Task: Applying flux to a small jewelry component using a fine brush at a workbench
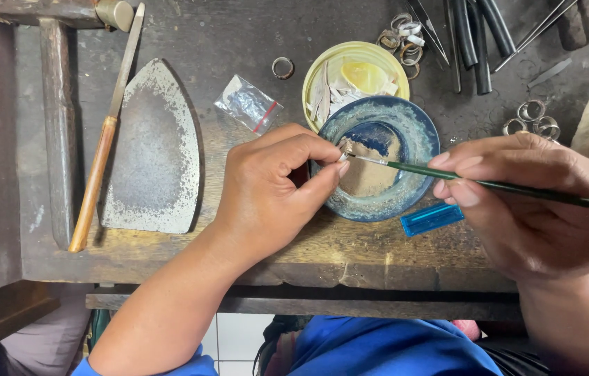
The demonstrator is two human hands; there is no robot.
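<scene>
Scarred wooden workbench (253, 42), blue dish (416, 129)

A single head-worn camera looks almost straight down, close over a worn wooden workbench (169, 28). The bench's near edge crosses the lower frame, with the person's blue-clothed lap below. Both forearms enter from the bottom, and no second view overlaps it.

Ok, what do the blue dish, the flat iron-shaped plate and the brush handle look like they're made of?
Blue dish: probably glazed ceramic, going by its mottled, glossy blue rim. Iron-shaped plate: likely steel or iron, dull grey with worn, speckled edges. Brush handle: smooth dark green, maybe lacquered wood or plastic; can't tell which.
</scene>
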